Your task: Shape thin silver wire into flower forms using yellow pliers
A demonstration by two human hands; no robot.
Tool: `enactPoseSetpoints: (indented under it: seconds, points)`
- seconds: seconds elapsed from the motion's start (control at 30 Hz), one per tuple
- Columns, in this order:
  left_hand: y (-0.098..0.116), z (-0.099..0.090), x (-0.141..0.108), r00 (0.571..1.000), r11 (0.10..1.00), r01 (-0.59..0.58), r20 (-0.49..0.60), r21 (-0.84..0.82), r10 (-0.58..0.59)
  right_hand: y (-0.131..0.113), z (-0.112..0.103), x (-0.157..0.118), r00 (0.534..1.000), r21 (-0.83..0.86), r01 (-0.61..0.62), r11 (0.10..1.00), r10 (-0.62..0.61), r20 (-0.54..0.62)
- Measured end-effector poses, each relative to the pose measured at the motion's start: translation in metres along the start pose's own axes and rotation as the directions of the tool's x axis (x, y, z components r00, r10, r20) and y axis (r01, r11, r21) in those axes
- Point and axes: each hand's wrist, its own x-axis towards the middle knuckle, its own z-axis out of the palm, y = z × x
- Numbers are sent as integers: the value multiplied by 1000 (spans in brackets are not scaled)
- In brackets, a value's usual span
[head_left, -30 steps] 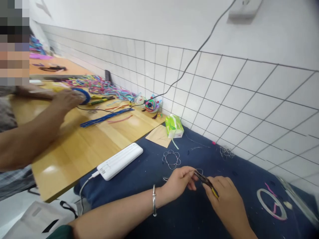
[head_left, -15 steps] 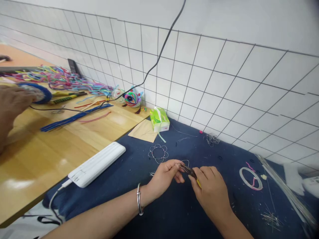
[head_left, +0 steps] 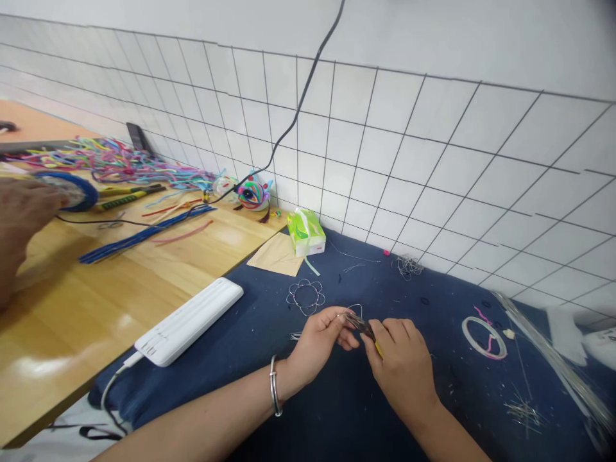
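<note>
My left hand, with a silver bangle at the wrist, pinches a thin wire between thumb and forefinger. Part of that wire bends up in a loop behind the tool. In my right hand is a pair of pliers with yellow handles; the dark jaws meet the wire right at my left fingertips. Whether the jaws are fully closed is too small to tell. Just beyond my left hand, a flower-shaped wire ring with small beads lies flat on the dark blue cloth.
A white power strip lies at the left. Behind stands a green tissue pack by brown paper. At right are a white ring, wire scraps and long wires. Another person's hand holds blue-rimmed work at far left.
The view has shifted slightly. My hands keep the same hold on wire and pliers, with the right hand turned a little. The other person's hand has barely moved.
</note>
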Motion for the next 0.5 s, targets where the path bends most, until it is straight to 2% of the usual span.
enactPoseSetpoints:
  seconds: [0.13,0.3,0.5]
  points:
    - [-2,3,1,1000,1000,9,-25,4,-8,0,3,-1,1000,13,-5,1000,5,-6]
    - [-7,4,2,998,998,-31,-49,56,34,1,7,0,999,70,-33,997,32,11]
    - [-10,5,3,998,995,-46,-48,89,50,0,8,-1,1000,-15,-8,1000,7,-9]
